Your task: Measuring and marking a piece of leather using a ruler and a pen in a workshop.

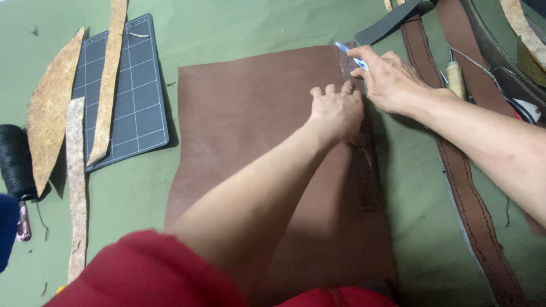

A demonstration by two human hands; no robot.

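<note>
— Both hands on the brown leather sheet (pixel 256 131)?
— Yes. Left hand (pixel 336 111) presses fingers flat on the ruler (pixel 367 170) along its right edge; right hand (pixel 389 79) pinches a pen (pixel 350 55).

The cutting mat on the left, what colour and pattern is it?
The cutting mat is dark blue-grey with a pale square grid, seen in the head view.

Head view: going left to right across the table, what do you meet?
Black thread spool → cork scraps → dark cutting mat → brown leather sheet → left hand on the ruler → right hand with a blue pen → stitched leather strap.
</note>
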